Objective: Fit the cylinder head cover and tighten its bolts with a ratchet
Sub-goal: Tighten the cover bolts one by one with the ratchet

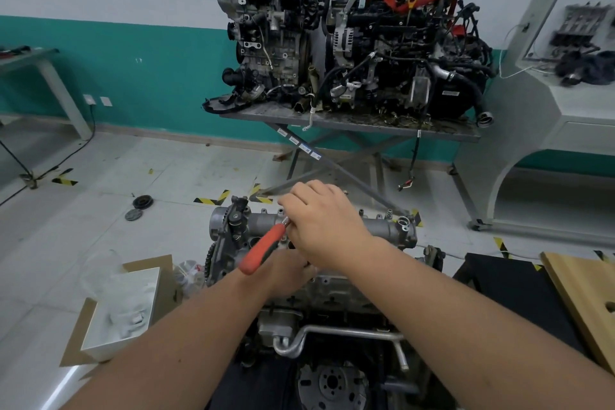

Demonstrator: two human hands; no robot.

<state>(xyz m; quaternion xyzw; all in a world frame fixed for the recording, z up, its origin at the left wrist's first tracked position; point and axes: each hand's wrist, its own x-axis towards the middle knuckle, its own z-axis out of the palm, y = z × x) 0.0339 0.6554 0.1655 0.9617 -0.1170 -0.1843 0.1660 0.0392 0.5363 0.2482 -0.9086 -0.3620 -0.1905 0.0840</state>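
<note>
Red-handled ratchet (266,248) in the right hand (327,226) over one cylinder head cover (376,226) — left hand (289,271) beneath, grip hidden; two engines (349,43) on the bench (349,121).

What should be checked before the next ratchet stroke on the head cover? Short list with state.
1. Ratchet in hand: ok, the right hand covers its head end and the orange grip sticks out free.
2. Left hand steadying on the engine under the ratchet: ok, but what it holds is hidden.
3. Socket seated on a bolt: cannot tell, the right hand covers it.
4. Cylinder head cover sitting on the engine: ok, though full seating cannot be told.
5. Swing room for the grip: ok on the left side, nothing stands beside it.
6. Other bolts tight: cannot tell.
</note>
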